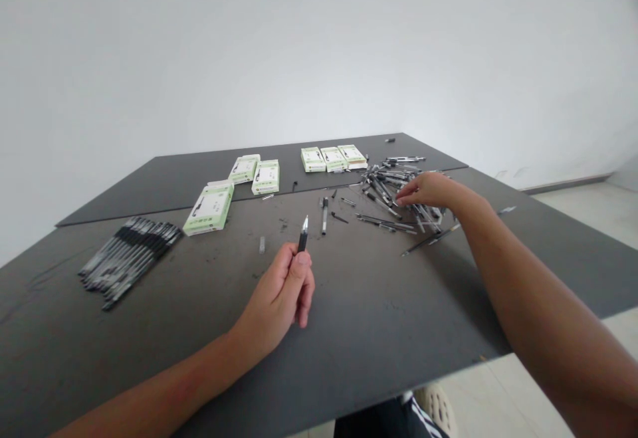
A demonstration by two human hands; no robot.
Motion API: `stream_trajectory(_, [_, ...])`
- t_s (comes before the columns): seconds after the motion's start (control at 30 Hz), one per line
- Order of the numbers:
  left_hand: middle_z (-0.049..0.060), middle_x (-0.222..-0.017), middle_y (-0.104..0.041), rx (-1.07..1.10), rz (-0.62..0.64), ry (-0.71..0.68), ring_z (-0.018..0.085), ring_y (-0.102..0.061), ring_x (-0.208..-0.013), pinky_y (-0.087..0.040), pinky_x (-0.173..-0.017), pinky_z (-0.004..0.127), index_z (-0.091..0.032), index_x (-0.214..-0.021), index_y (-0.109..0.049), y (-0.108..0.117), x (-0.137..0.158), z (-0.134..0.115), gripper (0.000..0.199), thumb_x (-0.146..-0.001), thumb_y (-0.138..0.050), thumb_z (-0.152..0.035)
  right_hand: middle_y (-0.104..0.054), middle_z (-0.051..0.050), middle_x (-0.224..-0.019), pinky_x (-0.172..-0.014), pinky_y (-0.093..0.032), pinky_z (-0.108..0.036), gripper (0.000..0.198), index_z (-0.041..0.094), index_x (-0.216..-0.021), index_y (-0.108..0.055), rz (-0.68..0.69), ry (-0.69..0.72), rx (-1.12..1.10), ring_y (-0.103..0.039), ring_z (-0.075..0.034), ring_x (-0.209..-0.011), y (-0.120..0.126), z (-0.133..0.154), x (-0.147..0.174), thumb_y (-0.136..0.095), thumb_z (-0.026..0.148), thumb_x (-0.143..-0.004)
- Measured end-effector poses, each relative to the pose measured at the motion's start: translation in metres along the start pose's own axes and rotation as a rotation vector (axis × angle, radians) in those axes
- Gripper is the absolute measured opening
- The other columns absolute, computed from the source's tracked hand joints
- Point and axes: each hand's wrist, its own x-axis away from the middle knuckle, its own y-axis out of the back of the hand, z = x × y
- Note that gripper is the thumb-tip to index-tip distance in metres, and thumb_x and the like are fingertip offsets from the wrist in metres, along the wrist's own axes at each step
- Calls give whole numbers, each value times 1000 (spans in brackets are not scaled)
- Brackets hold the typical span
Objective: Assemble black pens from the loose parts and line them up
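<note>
An uncapped pen [303, 233] with a black grip stands nearly upright in my left hand [286, 285], its metal tip pointing up. The fingers and thumb are closed around its lower part, which they hide. My right hand [423, 191] reaches over the left side of a loose pile of pen parts [381, 182]. Its fingers point left and down, slightly apart, with nothing visible held in them. Whether the fingertips touch the pile I cannot tell. A capped pen [325, 216] lies alone between the two hands, with a few thin dark parts [383, 224] lying to its right.
Several assembled pens [130, 255] lie side by side at the left of the dark table [349, 331]. Green and white boxes [210, 207] stand behind them, and three more boxes [333, 157] sit at the back. A small clear cap [262, 245] lies near the middle. A wall rises behind.
</note>
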Motion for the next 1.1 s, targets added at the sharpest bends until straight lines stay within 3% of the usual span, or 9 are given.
stream_trajectory(0.73, [-12,-61,-53,-21,66,17,6,-49,-41,-38,-43,19,-24,-101,-45,-1,3,-2,37,-115,-37,-57,-87,-2,-101,-88,-57,-39,23,33,-105,-91,84,-12,9,-79,-29,-97,-4,5,-4,-82,43,-86])
stream_trajectory(0.97, [-11,-59,-53,-41,70,21,7,-48,-41,-39,-44,18,-23,-97,-46,1,2,1,40,-115,-37,-58,-87,-1,-104,-87,-59,-37,37,35,-110,-90,-121,-171,-48,-80,-30,-100,14,-23,8,-81,57,-82])
stream_trajectory(1.1, [-11,-58,-52,-33,62,31,7,-48,-41,-39,-43,18,-24,-96,-46,1,2,3,42,-114,-37,-61,-87,-3,-101,-85,-60,-38,41,34,-110,-90,-194,-208,-41,-80,-32,-97,11,-31,8,-80,60,-80])
